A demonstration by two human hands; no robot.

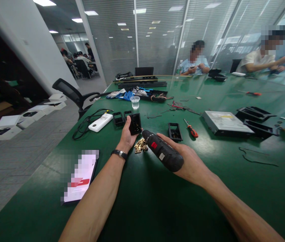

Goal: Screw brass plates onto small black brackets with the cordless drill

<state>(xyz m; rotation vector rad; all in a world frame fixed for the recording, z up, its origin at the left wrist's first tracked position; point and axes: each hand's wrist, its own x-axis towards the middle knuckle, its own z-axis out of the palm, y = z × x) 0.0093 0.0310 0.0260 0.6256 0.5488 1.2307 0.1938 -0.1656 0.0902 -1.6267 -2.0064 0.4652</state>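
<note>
My left hand (127, 136) grips a black plastic frame (135, 124), tilted up above the table, with the thumb along its left side. Wrapped round a black cordless drill (162, 150) is my right hand (186, 159). The drill points up and left, its tip at the frame's lower right part; whether it touches a screw is too small to tell. Below the frame lies a small pile of brass-coloured metal pieces (141, 146). Two more black frames (118, 119) are just behind my left hand, and another black frame (175, 131) lies right of the drill's tip.
On the green table (233, 188) are a phone (82, 176), a white power bank (100, 122) with a black cable, a clear cup (135, 102), a red-handled screwdriver (191, 129), a metal box (226, 122) and black trays (254, 114). Gloves lie farther back. Two people sit across the table.
</note>
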